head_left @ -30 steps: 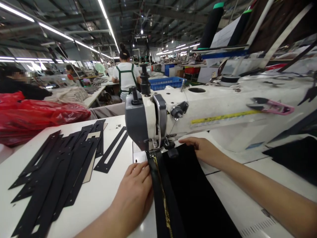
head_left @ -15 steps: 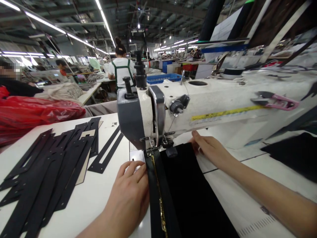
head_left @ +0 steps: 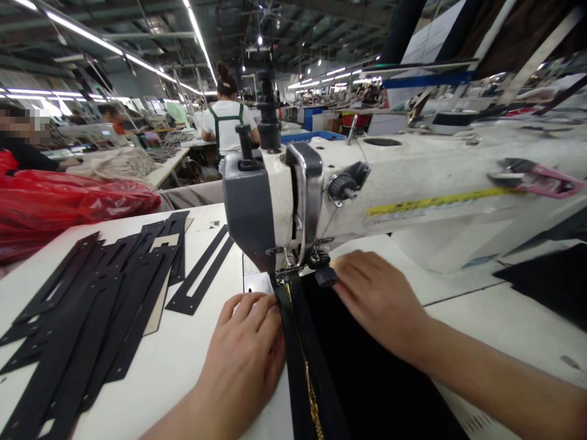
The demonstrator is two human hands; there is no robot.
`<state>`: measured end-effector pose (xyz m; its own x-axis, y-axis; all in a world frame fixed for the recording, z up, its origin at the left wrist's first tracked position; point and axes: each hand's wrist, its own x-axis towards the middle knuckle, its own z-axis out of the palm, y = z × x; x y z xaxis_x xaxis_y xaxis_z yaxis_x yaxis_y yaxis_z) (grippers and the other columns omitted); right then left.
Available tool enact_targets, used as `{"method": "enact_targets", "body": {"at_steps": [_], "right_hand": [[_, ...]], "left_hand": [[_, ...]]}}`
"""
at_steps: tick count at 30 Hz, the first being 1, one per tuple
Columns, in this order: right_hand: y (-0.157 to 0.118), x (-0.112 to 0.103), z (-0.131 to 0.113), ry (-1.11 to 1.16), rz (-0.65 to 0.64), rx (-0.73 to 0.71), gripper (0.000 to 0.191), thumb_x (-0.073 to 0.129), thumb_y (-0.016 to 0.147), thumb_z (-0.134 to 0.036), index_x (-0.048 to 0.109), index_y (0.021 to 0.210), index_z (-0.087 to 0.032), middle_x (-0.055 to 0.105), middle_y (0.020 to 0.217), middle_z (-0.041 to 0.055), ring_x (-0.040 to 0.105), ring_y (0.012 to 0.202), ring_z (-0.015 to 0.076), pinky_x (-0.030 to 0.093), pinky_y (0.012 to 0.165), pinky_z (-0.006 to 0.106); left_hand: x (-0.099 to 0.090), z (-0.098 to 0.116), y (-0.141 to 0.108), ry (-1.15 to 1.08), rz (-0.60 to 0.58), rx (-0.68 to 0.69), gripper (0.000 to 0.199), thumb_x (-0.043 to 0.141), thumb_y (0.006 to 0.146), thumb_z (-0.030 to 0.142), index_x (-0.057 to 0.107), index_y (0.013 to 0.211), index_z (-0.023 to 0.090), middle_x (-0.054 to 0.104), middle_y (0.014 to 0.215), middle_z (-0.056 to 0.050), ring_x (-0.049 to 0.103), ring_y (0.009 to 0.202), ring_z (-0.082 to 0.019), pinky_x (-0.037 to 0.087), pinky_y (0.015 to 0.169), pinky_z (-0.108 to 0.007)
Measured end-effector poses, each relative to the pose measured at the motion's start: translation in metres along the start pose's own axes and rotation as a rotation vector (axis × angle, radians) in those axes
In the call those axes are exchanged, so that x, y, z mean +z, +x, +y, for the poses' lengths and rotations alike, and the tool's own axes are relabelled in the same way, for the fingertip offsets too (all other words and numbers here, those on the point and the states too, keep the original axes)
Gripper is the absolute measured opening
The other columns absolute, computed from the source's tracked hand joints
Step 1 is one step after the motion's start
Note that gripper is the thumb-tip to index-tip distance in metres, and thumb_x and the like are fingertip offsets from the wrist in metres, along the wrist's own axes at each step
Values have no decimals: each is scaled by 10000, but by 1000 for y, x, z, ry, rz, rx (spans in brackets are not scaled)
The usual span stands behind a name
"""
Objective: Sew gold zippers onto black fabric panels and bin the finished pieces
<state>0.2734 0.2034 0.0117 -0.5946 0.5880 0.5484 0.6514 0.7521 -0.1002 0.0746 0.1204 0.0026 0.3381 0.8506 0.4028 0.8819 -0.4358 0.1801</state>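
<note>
A black strip with a gold zipper (head_left: 300,342) runs under the presser foot (head_left: 287,275) of a white and grey sewing machine (head_left: 250,208). A wide black fabric piece (head_left: 362,373) lies along its right side. My left hand (head_left: 247,342) rests against the strip's left edge, fingers bent forward and low on the table, the thumb mostly hidden. On the fabric's upper right part, close to the machine's small dark block (head_left: 326,276), my right hand (head_left: 376,299) has its fingers together and bent around the fabric edge. Its fingertips are partly hidden.
Several black slotted pieces (head_left: 101,305) are piled on the table at left, with one slotted piece (head_left: 202,269) apart. Pink-handled snips (head_left: 536,176) sit on the machine arm. More black fabric (head_left: 550,278) lies right. A red plastic bag (head_left: 73,198) and a person (head_left: 227,119) are beyond.
My right hand has moved left from the fabric's far right corner onto the fabric near the presser foot. My left hand stays beside the strip. The view has shifted slightly.
</note>
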Motion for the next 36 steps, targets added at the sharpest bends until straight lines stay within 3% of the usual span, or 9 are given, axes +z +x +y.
{"method": "enact_targets", "body": {"at_steps": [3, 7, 15, 26, 36], "right_hand": [[-5, 8, -29, 186, -22, -126, 294, 361, 912, -167, 624, 994, -62, 641, 996, 136, 572, 954, 222, 458, 885, 362], [-9, 22, -39, 189, -115, -138, 372, 317, 899, -120, 568, 1129, 28, 588, 1148, 187, 524, 1101, 257, 403, 988, 384], [-8, 21, -37, 197, -146, -109, 375, 340, 893, -130, 567, 1142, 33, 571, 1179, 190, 486, 1154, 265, 363, 1024, 370], [-8, 22, -33, 207, -160, -134, 372, 354, 902, -158, 562, 1145, 31, 553, 1202, 193, 458, 1184, 247, 323, 1048, 355], [0, 23, -33, 163, -63, -184, 335, 354, 877, -106, 597, 1066, 26, 615, 1104, 180, 552, 1066, 245, 432, 961, 345]], "left_hand": [[-1, -2, -3, 40, 57, -21, 232, 458, 767, 154, 521, 987, 120, 589, 1008, -134, 540, 945, -275, 435, 833, -477], [1, -7, -5, 80, 26, 75, 428, 441, 760, 133, 466, 1184, 81, 528, 1220, -176, 464, 1162, -294, 366, 964, -515], [6, -16, 1, 11, 8, 125, 337, 412, 804, 175, 614, 1074, 160, 589, 1187, -120, 483, 1171, -256, 253, 1048, -514], [3, -13, 3, 6, -18, 127, 353, 410, 790, 172, 622, 1072, 152, 600, 1172, -118, 487, 1168, -257, 248, 1049, -515], [-2, -14, 11, 32, -23, 137, 361, 429, 732, 145, 649, 1016, 107, 631, 1103, -160, 545, 1096, -292, 333, 989, -550]]}}
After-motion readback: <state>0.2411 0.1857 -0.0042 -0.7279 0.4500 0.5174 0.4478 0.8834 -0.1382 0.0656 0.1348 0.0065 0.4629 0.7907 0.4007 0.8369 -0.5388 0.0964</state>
